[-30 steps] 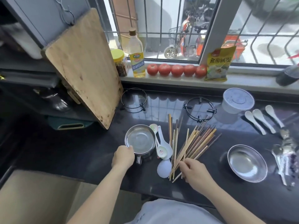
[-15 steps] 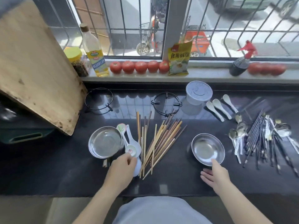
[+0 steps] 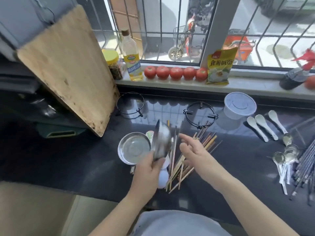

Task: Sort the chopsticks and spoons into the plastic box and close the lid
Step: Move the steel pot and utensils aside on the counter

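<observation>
A fan of wooden chopsticks [image 3: 207, 141] lies mid-counter, with white ceramic spoons [image 3: 162, 177] at its left edge. My left hand [image 3: 148, 169] grips the lower rim of a steel bowl [image 3: 162, 140], held on edge above those spoons. My right hand [image 3: 192, 150] hovers beside the bowl, fingers spread, holding nothing. The round plastic box [image 3: 239, 106] stands at the back right with its lid on. Three more white spoons [image 3: 262, 125] lie to its right. Metal spoons [image 3: 284, 155] and dark chopsticks [image 3: 305, 167] lie at the far right.
A second steel bowl [image 3: 133, 149] sits on the counter left of my left hand. A wooden cutting board [image 3: 68, 68] leans at the left. Two black wire rings [image 3: 201, 113] stand behind the chopsticks. Tomatoes [image 3: 175, 72], an oil bottle [image 3: 132, 58] and a packet line the sill.
The steel bowl that sat right of the chopsticks is now lifted and tilted in my left hand. My right hand moved left from that bowl's spot. The camera view shifted left.
</observation>
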### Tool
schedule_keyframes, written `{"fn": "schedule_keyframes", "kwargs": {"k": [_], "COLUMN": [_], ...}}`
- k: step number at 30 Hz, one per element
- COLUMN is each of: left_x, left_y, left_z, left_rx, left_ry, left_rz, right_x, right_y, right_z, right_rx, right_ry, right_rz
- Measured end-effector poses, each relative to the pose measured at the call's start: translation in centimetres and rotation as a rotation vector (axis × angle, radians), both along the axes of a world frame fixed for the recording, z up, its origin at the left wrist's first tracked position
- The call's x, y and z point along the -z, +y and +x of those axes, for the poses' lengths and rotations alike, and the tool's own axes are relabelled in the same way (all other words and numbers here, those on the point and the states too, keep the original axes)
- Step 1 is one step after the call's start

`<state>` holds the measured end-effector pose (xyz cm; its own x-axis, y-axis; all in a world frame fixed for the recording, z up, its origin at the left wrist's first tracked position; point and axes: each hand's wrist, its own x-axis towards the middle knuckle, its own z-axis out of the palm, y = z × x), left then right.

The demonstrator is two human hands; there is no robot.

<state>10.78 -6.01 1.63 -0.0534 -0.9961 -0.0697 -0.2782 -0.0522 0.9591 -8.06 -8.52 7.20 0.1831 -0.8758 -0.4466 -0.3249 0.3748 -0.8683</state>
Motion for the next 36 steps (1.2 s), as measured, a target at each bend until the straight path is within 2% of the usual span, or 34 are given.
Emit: {"fn": "schedule_keyframes", "kwargs": {"k": [1,2,3,6,9,12,15,16,18,21,23,25,27,29,31,33,36], "left_x": [-0.7,-1.3,-1.7,-1.4,-0.3,0.4,2.3,2.8,3.4,3.6,3.3,3.4,3.8,3.8,3.4,3.0,2.7], "left_y": [0.1,0.2,0.3,0.7,0.8,0.4,0.0,0.1,0.2,-0.3,-0.9,-1.5,-2.2,-3.2,-4.7,-6.2,-8.2], "left_z": [0.7,1.4,2.3,5.2,8.4,10.8,12.1,12.4,12.8,12.6,11.9,11.4,11.4,11.7,11.8,11.5,10.8], "left_rx": [-0.044,-0.058,-0.042,0.015,-0.003,-0.077,-0.329,-0.415,-0.453,-0.382,-0.343,-0.359,-0.42,-0.426,-0.389,-0.298,-0.139], "left_ry": [0.289,0.505,0.643,0.841,0.909,0.768,0.305,0.204,0.189,0.283,0.325,0.337,0.21,0.023,-0.054,-0.122,-0.304], "left_rz": [0.171,0.264,0.312,0.343,0.415,0.493,0.555,0.581,0.645,0.756,0.759,0.7,0.613,0.518,0.394,0.275,0.206], "right_x": [0.3,0.8,1.2,1.8,1.7,2.6,4.8,5.6,7.2,8.8,9.2,9.0,8.7,8.8,9.9,11.7,13.8], "right_y": [-0.3,-0.5,-0.7,-2.0,-3.8,-5.6,-7.6,-8.2,-8.9,-9.3,-9.4,-9.1,-8.5,-8.0,-8.3,-9.8,-13.4], "right_z": [0.8,1.8,2.9,6.0,9.2,12.2,14.2,14.6,15.4,16.5,17.0,17.0,16.3,14.2,10.9,6.4,-0.3], "right_rx": [-0.105,-0.178,-0.216,-0.247,-0.33,-0.379,-0.391,-0.4,-0.452,-0.517,-0.512,-0.505,-0.465,-0.273,-0.038,0.074,0.1], "right_ry": [0.043,0.087,0.14,0.324,0.428,0.478,0.601,0.657,0.751,0.859,0.923,0.933,0.824,0.623,0.562,0.685,0.926], "right_rz": [-0.061,-0.139,-0.239,-0.506,-0.624,-0.585,-0.618,-0.623,-0.599,-0.631,-0.664,-0.668,-0.621,-0.495,-0.42,-0.296,-0.189]}}
